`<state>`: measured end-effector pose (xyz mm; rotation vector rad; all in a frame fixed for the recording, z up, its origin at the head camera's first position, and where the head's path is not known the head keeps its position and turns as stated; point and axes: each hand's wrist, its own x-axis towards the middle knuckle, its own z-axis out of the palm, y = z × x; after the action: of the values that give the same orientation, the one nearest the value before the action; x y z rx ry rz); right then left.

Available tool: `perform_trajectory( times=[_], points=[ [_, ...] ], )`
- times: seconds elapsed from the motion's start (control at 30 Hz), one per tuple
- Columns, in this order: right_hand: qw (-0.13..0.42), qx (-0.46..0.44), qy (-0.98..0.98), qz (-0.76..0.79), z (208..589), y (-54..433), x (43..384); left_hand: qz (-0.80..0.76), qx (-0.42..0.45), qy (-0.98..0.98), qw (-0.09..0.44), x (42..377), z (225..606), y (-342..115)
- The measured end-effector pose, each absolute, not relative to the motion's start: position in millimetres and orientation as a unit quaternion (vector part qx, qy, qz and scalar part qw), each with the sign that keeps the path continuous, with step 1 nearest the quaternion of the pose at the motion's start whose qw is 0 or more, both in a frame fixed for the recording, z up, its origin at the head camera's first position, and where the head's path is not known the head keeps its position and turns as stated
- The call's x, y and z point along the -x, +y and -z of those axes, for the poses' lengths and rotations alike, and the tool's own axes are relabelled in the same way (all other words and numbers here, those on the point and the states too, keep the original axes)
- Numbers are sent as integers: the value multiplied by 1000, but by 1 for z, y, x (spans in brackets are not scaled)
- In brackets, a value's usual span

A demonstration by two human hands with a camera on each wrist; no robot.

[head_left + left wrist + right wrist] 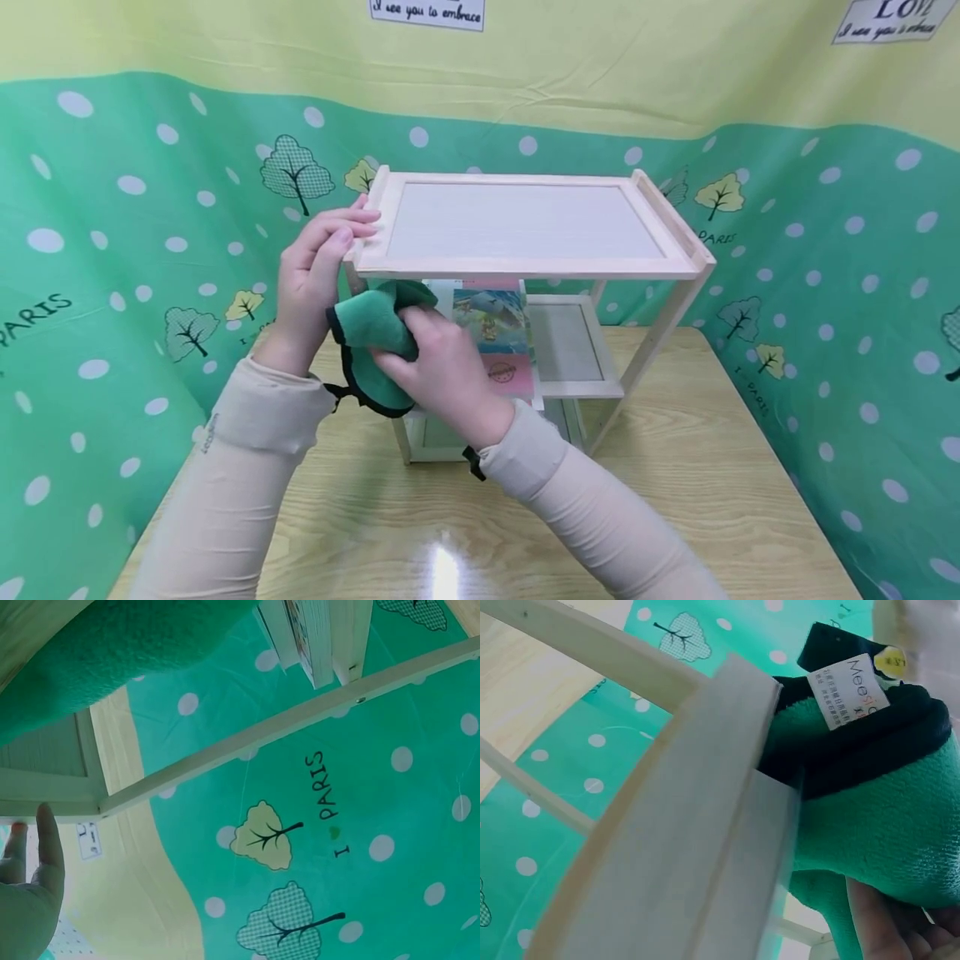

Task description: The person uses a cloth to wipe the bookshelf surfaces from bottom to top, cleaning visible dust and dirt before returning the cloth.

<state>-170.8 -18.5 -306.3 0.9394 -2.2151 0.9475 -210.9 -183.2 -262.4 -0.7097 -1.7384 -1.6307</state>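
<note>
A small wooden shelf rack (525,268) with a pale top panel stands on the table. My left hand (311,258) rests on the left end of its top, fairly straight fingers over the end rail. My right hand (453,367) grips a green cleaning cloth (371,321) with black edging, bunched near the rack's left front leg just under the top. In the right wrist view, the cloth's white label (847,690) shows, close beside wooden boards (682,810). The right fingers (877,922) curl into the cloth, partly hidden by it.
A book with a pink and blue cover (491,325) lies on the middle tier (570,342), partly behind my right hand. The wood-grain table (720,483) carries the rack. A green dotted curtain (817,250) hangs close behind and on both sides.
</note>
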Motion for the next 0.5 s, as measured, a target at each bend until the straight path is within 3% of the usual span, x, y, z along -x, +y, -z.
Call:
perform_trajectory(
  times=[0.5],
  points=[
    [281,-339,-840,-316,317,-21,169,608,278,-659,343,214,265,-182]
  ],
)
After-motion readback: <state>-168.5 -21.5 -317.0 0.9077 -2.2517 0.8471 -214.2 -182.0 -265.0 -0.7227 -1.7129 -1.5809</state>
